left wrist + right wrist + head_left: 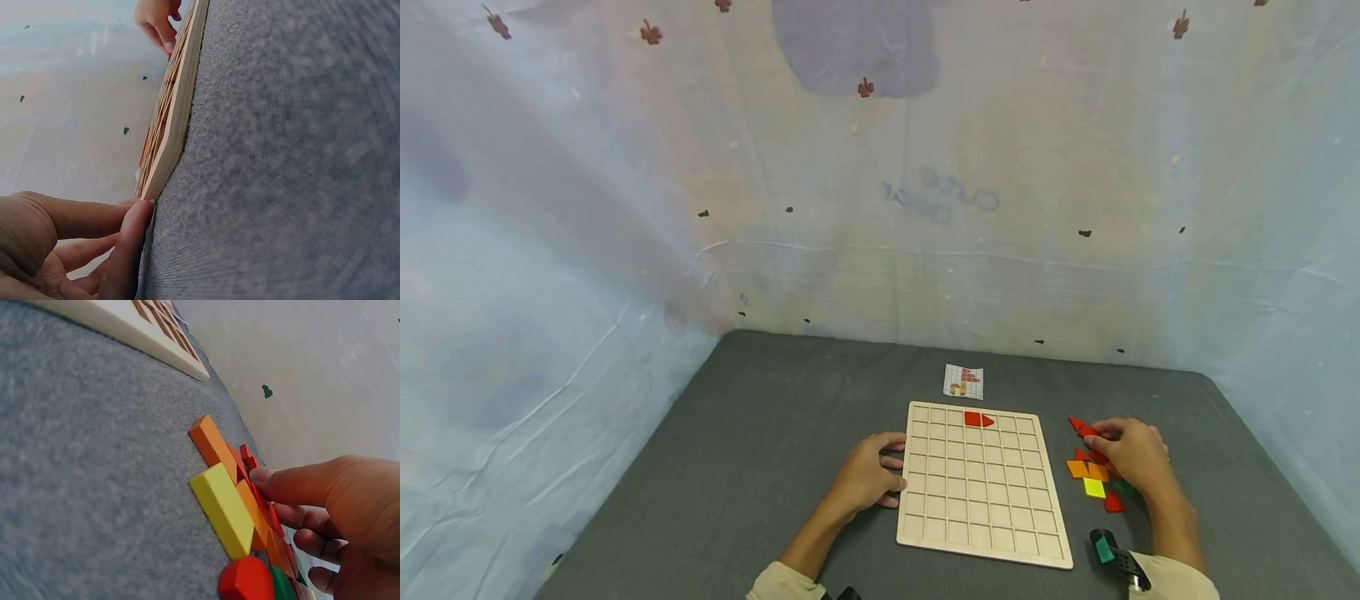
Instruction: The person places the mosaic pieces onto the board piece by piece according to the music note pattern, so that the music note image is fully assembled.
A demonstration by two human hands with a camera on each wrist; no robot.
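Note:
A wooden grid board (981, 485) lies on the table with a red square tile (972, 418) and a red pointed tile (987, 421) in its top row. My left hand (863, 475) rests at the board's left edge, fingers and thumb touching its side. In the left wrist view, the thumb (128, 247) lies along the rim. To the right of the board, my right hand (1131, 454) pinches a red tile (1086, 430) between thumb and index finger at the far end of a tile pile. Its other fingers partly hide the pile.
The pile holds orange tiles (1077, 469), a yellow tile (1093, 487), dark green pieces and a red rounded tile (247, 578). A small pattern card (963, 382) lies behind the board. A printed curtain (880, 275) hangs beyond the grey table (760, 467).

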